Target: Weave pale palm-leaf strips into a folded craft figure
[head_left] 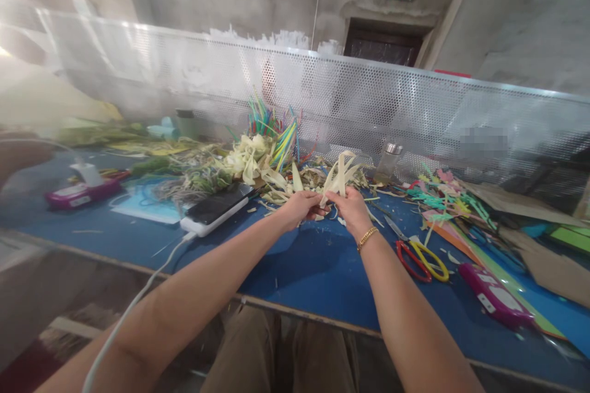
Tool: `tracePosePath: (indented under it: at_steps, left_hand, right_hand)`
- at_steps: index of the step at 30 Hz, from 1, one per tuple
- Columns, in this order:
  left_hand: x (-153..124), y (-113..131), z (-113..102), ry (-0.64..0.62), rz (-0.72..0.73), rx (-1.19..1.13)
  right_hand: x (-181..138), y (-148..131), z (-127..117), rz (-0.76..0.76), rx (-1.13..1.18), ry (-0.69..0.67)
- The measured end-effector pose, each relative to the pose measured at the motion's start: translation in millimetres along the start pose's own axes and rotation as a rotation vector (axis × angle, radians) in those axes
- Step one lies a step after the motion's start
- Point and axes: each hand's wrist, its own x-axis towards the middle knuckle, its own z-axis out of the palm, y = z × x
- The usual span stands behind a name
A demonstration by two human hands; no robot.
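Observation:
Pale, dry husk strips (340,175) rise in loops from between my two hands, above the blue tabletop. My left hand (305,209) pinches the lower end of the strips with its fingertips. Close against it, my right hand (351,207) grips the same strips between thumb and fingers; a gold bracelet (367,237) circles that wrist. The fingers hide how the strip ends are joined. Just behind the hands lies a heap of loose husks (276,187). Scissors (421,260) with one red and one yellow handle lie right of my right hand.
A black phone (219,204) on a white power bank with a cable lies at left. Purple devices (495,295) (83,193) sit at either side. Behind are colourful stems (286,141), a glass bottle (388,163) and a perforated metal screen (369,89). Another person's hand (21,156) blurs at far left.

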Motion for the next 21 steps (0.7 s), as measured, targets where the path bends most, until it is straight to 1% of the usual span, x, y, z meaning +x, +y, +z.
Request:
tracePosePath:
  at_steps: [6,9,11,15,18,21]
  left_hand:
    - [-0.7,2.5,-0.1,-0.010,-0.026,-0.032]
    - [-0.8,3.2,-0.4,-0.039,0.002,0.005]
    - [-0.7,2.8,-0.4,-0.044,0.021,0.055]
    - [0.4,0.8,-0.5,-0.010,0.023,0.086]
    - [0.8,0.9,-1.1,0.014,-0.012,0.046]
    - [0.5,2.8,-2.0,0.015,-0.039,0.039]
  right_hand:
    - [5.0,5.7,-5.3,-0.052,-0.121,0.021]
    - [3.9,4.5,-5.6,-0.082,-0.204,0.032]
    - [2.7,3.2,-4.7,-0.102,-0.216,0.029]
    - [2.5,2.1,-4.4,-0.139,-0.216,0.053]
    - [3.2,0.7,-7.0,-0.165,-0.266,0.080]
    - [2.7,-2.5,-9.5,-0.180,-0.305,0.066]
